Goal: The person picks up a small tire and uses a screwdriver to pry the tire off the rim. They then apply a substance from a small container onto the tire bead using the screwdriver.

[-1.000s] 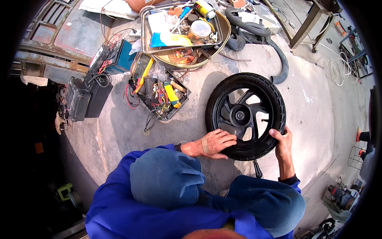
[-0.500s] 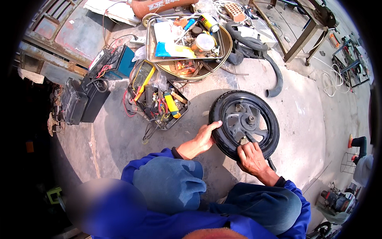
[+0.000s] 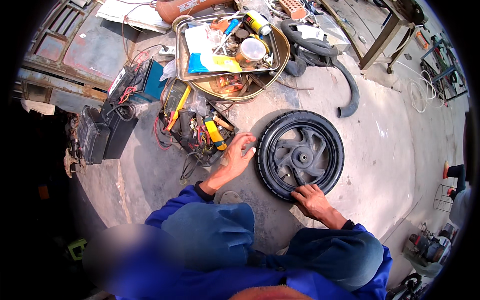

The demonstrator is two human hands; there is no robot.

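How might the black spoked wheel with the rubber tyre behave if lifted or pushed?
The wheel would probably feel stiff, given its thick spokes. Its wide tyre suggests some weight; its round outline could let it roll if stood upright.

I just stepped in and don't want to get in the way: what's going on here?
A person has a tyred black wheel in front of them, hub side up. The right hand is on the wheel's near edge. The left hand is open beside its left edge; whether it touches is hard to tell. A metal tray of tools and parts sits beyond.
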